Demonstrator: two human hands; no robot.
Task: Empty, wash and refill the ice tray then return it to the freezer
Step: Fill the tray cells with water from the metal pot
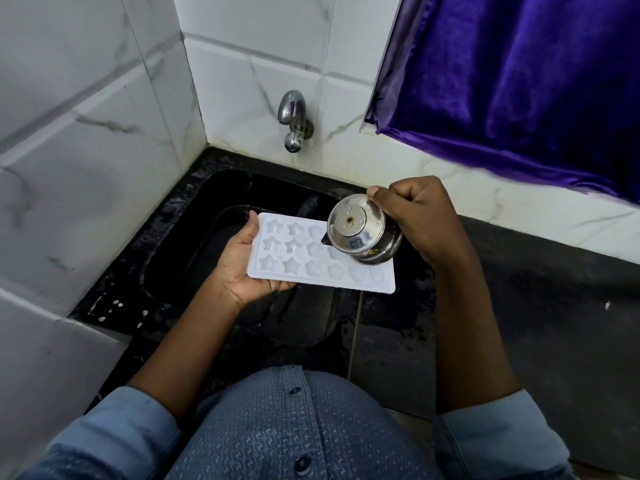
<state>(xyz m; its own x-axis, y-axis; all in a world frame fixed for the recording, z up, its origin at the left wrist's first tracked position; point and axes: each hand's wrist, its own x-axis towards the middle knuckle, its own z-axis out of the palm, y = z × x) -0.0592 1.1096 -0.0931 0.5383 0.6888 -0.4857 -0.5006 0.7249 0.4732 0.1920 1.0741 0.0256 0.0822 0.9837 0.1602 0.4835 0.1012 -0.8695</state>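
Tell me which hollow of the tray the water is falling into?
A middle-row hollow of the ice tray, third from the left hand, under the steel jug's spout; the other hollows get no stream.

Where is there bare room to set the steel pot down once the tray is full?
The dark counter right of the sink, below the purple curtain, looks bare, though wet near the sink. The left rim by the tiled wall is narrow. Over the basin it is crowded: left hand holds the ice tray, right hand tilts the steel pot.

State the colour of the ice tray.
White; the ice tray, with star-shaped moulds, shows clearly in the head view.
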